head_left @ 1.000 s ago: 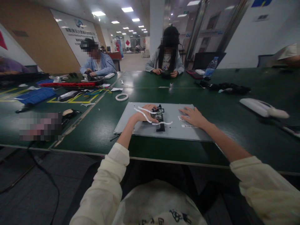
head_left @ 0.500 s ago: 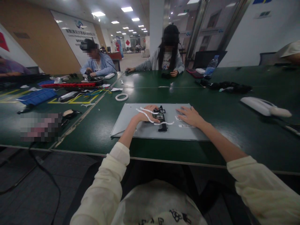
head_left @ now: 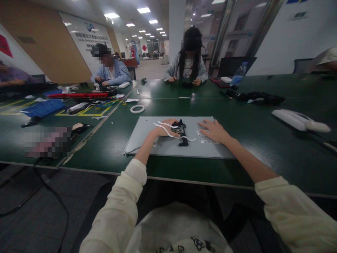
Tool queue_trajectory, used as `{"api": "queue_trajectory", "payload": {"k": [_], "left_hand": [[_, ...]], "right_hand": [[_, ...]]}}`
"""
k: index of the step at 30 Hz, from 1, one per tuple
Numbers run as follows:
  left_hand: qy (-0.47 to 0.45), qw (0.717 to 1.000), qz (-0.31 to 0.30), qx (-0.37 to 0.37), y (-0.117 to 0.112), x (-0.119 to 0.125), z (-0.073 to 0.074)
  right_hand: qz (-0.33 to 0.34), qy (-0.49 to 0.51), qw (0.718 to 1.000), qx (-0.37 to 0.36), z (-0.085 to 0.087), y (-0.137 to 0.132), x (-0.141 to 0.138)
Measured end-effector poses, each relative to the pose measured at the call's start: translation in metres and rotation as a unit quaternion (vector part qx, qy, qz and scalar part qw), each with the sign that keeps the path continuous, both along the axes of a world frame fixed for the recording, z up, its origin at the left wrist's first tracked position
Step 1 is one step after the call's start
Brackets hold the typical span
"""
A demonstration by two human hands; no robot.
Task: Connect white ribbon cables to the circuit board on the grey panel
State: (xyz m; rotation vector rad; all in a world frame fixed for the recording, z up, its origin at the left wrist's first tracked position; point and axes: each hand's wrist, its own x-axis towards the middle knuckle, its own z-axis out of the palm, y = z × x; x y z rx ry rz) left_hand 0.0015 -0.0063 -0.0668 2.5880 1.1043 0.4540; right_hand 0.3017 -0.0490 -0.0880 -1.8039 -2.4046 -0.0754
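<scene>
A flat grey metal panel (head_left: 139, 135) lies near the table's front edge. On its middle sits a black plastic bracket (head_left: 183, 140) with a green circuit board (head_left: 178, 130) in it. My left hand (head_left: 165, 130) grips the bracket from the left, thumb on the near side and fingers on the far side; the palm hides its left part. White ribbon cables (head_left: 188, 139) run over the back of this hand and the bracket. My right hand (head_left: 213, 130) rests open on the panel's right part, fingers spread, beside white labels (head_left: 209, 142).
A white ring (head_left: 137, 109) lies beyond the panel. At left are a blue tray (head_left: 42, 108), loose cables and a pixelated item (head_left: 48, 141). A white device (head_left: 297, 120) lies at right. Two people sit across the green table (head_left: 252, 126), near a water bottle (head_left: 238, 74).
Both my hands stay almost still, with the bracket's near end shifting very slightly. Across the table, a person's hand has drawn back from a small object toward their body.
</scene>
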Motion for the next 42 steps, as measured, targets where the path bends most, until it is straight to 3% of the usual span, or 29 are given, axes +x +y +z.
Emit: {"api": "queue_trajectory", "payload": {"k": [9, 17, 21, 25, 33, 42], "left_hand": [[0.012, 1.000, -0.007, 0.004, -0.006, -0.004, 0.002], [-0.014, 0.998, -0.019, 0.059, -0.015, -0.010, 0.009], [-0.056, 0.994, -0.067, 0.067, -0.024, -0.006, 0.019], [-0.071, 0.990, -0.108, 0.055, -0.026, -0.002, 0.017], [-0.074, 0.990, -0.122, 0.017, -0.019, -0.003, 0.005], [-0.094, 0.988, -0.126, -0.012, -0.019, -0.005, 0.004]], "right_hand": [[-0.005, 0.000, 1.000, 0.010, -0.005, 0.005, 0.004], [-0.078, 0.033, 0.996, 0.021, 0.002, 0.003, -0.003], [-0.026, 0.140, 0.989, 0.032, 0.025, -0.007, -0.019], [0.016, 0.257, 0.966, -0.027, 0.040, -0.016, -0.046], [0.101, 0.256, 0.957, -0.095, 0.026, -0.029, -0.075], [0.104, 0.291, 0.944, -0.114, 0.029, -0.039, -0.081]]}}
